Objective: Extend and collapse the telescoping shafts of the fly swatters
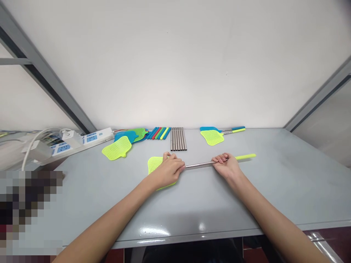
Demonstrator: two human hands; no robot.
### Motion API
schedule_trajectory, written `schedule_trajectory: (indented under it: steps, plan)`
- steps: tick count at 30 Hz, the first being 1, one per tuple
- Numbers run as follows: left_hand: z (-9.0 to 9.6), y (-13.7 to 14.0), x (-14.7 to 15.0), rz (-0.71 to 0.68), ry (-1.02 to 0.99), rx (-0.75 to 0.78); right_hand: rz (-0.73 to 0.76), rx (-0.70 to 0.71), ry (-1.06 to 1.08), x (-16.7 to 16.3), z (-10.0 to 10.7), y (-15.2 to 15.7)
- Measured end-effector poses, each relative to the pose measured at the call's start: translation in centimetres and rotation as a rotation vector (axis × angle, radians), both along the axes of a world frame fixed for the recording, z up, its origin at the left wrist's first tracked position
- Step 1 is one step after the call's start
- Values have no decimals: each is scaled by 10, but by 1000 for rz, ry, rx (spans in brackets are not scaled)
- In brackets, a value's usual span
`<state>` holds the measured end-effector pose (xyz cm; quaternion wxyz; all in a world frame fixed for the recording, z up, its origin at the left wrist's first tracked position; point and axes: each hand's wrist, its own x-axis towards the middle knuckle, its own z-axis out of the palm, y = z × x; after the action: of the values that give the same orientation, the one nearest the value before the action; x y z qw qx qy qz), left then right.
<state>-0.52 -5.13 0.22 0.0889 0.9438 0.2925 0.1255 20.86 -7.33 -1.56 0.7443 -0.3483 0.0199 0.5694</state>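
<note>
A yellow-green fly swatter (199, 165) with a metal rod is held sideways above the grey table. My left hand (171, 168) is closed around the rod end beside the mesh head, hiding part of that head. Farther along, my right hand (226, 163) grips the rod close to the yellow-green handle, which sticks out to the right. Beyond my hands lie several metal tubes (178, 139) side by side, and next to them a row of coloured handles (159, 133). Loose swatter heads (117, 148) in yellow-green, blue and green are piled to their left.
Two swatters with rods and handles, one blue and one yellow-green (212, 137), lie at the back right. A white power strip (82, 142) with plugs and cables runs along the left. A white wall (186, 65) and grey frame posts bound the table (274, 182).
</note>
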Motion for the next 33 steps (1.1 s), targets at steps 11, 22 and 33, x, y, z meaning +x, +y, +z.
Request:
schedule_trajectory:
  steps: [11,22,33]
  plan:
    - [0,-4,1,45,-30,8,-74,53,35,-17,3,-12]
    - [0,-8,5,67,-47,-30,-30,56,78,-14,0,-8]
    - [6,-2,4,197,-91,-30,85,-7,186,-11,2,-3]
